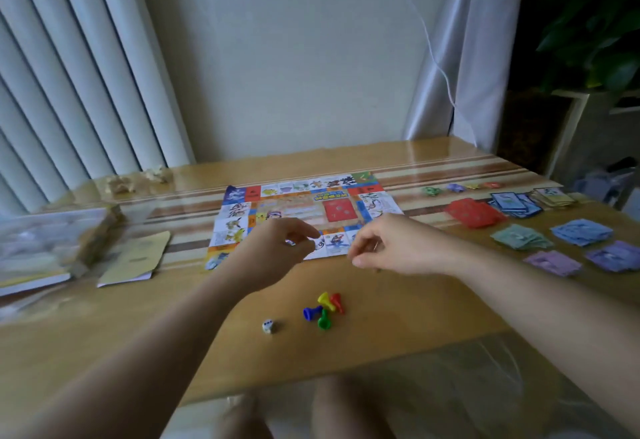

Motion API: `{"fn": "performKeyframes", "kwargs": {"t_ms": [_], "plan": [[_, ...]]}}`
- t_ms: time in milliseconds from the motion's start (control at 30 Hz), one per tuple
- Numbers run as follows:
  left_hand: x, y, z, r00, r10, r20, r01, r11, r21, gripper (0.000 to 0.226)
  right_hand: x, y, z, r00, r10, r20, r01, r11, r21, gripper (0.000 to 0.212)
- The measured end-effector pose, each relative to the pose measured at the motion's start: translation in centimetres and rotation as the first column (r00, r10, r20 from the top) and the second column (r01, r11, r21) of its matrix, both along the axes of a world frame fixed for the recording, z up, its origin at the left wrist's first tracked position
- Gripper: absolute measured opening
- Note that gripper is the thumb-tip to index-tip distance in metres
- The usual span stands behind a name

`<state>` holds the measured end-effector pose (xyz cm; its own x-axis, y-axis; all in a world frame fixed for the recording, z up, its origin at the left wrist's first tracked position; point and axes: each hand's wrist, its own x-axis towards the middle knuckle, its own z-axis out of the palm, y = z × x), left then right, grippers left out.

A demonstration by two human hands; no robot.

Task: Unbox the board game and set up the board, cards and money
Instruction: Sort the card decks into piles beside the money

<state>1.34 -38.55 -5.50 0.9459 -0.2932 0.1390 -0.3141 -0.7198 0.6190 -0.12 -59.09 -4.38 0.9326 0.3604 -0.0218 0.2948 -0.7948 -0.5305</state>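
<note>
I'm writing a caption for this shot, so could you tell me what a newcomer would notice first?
The colourful game board lies flat mid-table, the left hand and right hand held above its near edge, fingers curled. Nearer the person lie four bright pawns and a die; piles of play money sit to the right.

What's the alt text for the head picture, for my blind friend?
A left hand and right hand hover over a game board on a table. Four pawns and a die lie nearer; cards and money lie to the right.
</note>
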Motion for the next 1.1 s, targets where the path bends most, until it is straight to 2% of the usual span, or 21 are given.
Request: {"fn": "performKeyframes", "kwargs": {"t_ms": [100,233,333,500,667,1000,1100], "plan": [[-2.2,2.3,-0.5,1.000,0.024,0.005,-0.024,1.000,0.003,0.013,-1.7,1.7,-1.1,0.999,0.036,-0.007,-0.037,0.997,-0.069,0.027],[-4.4,3.6,-1.5,1.000,0.019,0.014,-0.020,0.997,0.081,0.017,-3.5,3.2,-3.2,0.997,0.066,0.032,-0.056,0.966,-0.251,0.069],[-5.0,3.7,-2.2,1.000,0.021,0.008,-0.021,0.997,0.076,0.020,-4.0,4.3,-4.4,0.990,0.093,0.103,-0.054,0.942,-0.330,0.080],[-5.2,3.9,-2.9,0.999,0.026,-0.027,-0.026,1.000,-0.003,0.018,-3.7,5.9,-5.8,0.955,0.199,0.219,-0.081,0.888,-0.453,0.065],[-5.0,4.5,-3.1,0.998,0.055,-0.010,-0.055,0.998,-0.038,0.018,-3.2,6.8,-5.6,0.935,0.280,0.218,-0.141,0.857,-0.496,0.049],[-4.7,5.1,-2.4,0.996,0.087,-0.027,-0.089,0.992,-0.092,0.013,-2.4,8.0,-4.7,0.919,0.322,0.226,-0.190,0.866,-0.462,0.022],[-4.5,5.1,-2.4,0.995,0.089,-0.035,-0.092,0.991,-0.102,0.012,-2.3,8.2,-4.6,0.922,0.316,0.224,-0.187,0.869,-0.457,0.021]]}}
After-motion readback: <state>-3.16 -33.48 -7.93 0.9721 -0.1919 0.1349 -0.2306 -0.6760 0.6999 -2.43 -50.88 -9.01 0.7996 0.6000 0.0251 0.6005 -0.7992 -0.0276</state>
